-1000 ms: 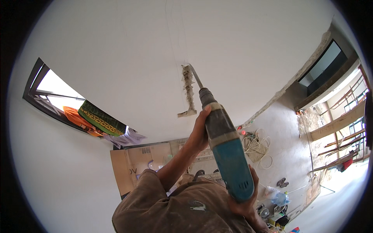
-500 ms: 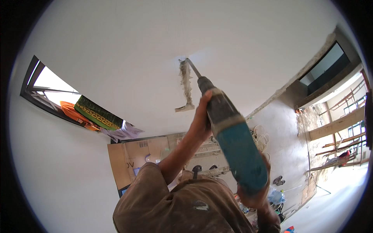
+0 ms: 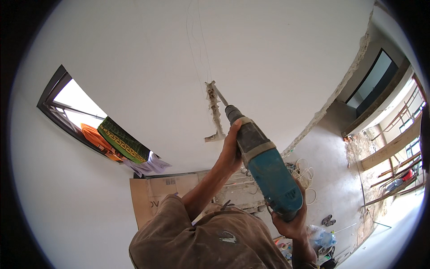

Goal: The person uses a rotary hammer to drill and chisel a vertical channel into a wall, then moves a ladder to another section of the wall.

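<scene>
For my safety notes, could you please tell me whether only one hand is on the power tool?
No, the left hand grips the power tool near its front while the right hand holds its rear.

The head-worn fisheye, left one of its pair, looks from just above the person's brown shirt (image 3: 204,244), facing the white wall (image 3: 143,49) and tilted downward. The rotary hammer (image 3: 272,177) sits close before the lens; the wide view reaches from the window (image 3: 83,102) at left to the grey floor (image 3: 336,188) at right.
</scene>
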A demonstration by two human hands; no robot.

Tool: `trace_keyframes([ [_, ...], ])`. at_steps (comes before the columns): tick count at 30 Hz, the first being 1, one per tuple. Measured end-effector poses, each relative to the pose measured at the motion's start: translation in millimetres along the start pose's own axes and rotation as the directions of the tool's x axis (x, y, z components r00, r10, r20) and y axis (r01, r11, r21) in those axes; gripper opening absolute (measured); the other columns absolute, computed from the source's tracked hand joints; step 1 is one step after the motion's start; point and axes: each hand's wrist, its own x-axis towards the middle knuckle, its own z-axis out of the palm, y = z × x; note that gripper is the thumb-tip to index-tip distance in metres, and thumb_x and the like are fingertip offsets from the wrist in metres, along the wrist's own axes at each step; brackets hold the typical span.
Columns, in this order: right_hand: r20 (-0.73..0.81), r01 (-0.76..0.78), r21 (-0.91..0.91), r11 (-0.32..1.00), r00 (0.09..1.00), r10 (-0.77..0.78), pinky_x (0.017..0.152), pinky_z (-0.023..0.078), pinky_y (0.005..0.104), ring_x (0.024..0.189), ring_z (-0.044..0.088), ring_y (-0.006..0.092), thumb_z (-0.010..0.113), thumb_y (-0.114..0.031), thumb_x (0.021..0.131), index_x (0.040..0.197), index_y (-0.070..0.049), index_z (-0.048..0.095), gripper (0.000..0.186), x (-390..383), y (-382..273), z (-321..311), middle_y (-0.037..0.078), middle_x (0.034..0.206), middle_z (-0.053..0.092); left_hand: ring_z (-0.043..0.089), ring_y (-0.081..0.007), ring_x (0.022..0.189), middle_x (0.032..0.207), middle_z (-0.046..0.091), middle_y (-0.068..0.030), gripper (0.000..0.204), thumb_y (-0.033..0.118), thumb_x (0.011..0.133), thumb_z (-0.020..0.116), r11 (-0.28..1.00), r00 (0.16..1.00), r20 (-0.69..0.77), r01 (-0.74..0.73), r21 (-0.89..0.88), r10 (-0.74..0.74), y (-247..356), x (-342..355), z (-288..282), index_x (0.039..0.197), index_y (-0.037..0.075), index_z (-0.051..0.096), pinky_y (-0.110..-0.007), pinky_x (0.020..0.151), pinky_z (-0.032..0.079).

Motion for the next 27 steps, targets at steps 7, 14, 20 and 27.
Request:
trace_keyframes([
  [7,0.049,0.118,-0.221,0.968,0.993,-0.110,0.091,0.049,0.0372,0.106,0.063,0.0250,0.068,-0.004,0.062,0.147,0.001,0.021,0.097,30.9,3.8,23.2,0.020,0.120,0.060,0.063,-0.0213,0.096,0.102,0.060,-0.0096,0.058,0.056,0.090,0.057,0.999,1.000,0.008,0.003,-0.043,-0.003,28.7,20.0,-15.2,0.119,0.006,0.051,-0.039,0.087,0.055],
  [14,0.053,0.048,-0.553,0.832,0.998,-0.022,0.103,0.037,0.0461,0.121,0.046,0.0410,0.069,-0.008,0.058,0.135,0.004,0.040,0.084,28.5,-16.6,13.3,0.027,0.133,0.045,0.063,-0.0214,0.100,0.109,0.060,-0.0121,0.064,0.057,0.091,0.056,0.998,0.999,-0.001,0.050,-0.041,-0.050,34.5,27.4,-16.9,0.124,0.003,0.047,-0.038,0.092,0.053],
  [20,0.175,0.191,-0.588,0.786,0.979,-0.107,0.096,0.046,0.0426,0.114,0.057,0.0335,0.069,-0.004,0.068,0.141,0.003,0.028,0.085,58.8,-31.0,19.4,0.025,0.127,0.051,0.063,-0.0228,0.101,0.110,0.060,-0.0122,0.066,0.059,0.091,0.055,0.999,0.999,-0.013,0.038,-0.034,-0.038,35.2,38.6,-24.0,0.126,0.004,0.046,-0.039,0.090,0.054],
  [27,0.135,0.097,-0.314,0.944,0.989,-0.057,0.097,0.045,0.0396,0.116,0.055,0.0304,0.064,0.000,0.072,0.144,-0.002,0.028,0.080,120.4,-92.4,23.6,0.021,0.125,0.052,0.064,-0.0226,0.099,0.107,0.062,-0.0106,0.053,0.054,0.093,0.053,0.966,0.994,0.042,-0.084,-0.245,0.097,75.6,62.1,6.3,0.115,0.006,0.057,-0.039,0.088,0.055],
])
